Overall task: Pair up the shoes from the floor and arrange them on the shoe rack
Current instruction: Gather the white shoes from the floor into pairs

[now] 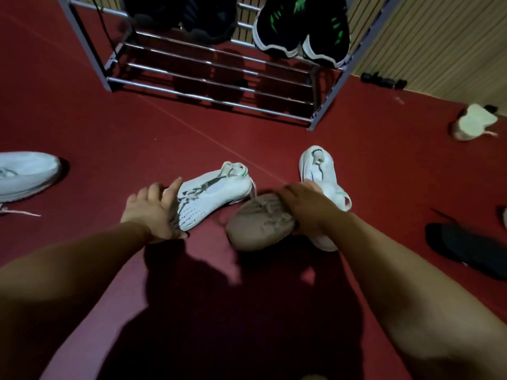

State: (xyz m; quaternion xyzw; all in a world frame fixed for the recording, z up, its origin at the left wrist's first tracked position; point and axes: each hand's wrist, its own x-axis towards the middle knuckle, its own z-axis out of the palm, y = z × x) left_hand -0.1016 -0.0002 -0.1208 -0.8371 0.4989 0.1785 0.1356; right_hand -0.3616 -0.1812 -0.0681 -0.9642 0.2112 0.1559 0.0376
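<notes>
Beige shoe [258,223] clasped in right hand [307,207] — left hand [153,212] grasps toe of white knit shoe [214,196] on red floor [109,133]

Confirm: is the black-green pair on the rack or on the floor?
On the rack: the pair sits side by side on its upper rails, at the right end.

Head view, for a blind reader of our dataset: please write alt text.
Over a red floor, the left-hand grip holds a white sneaker by its toe and the right-hand grip holds a beige sneaker; a metal shoe rack beyond carries a black pair and a black-green pair.
</notes>
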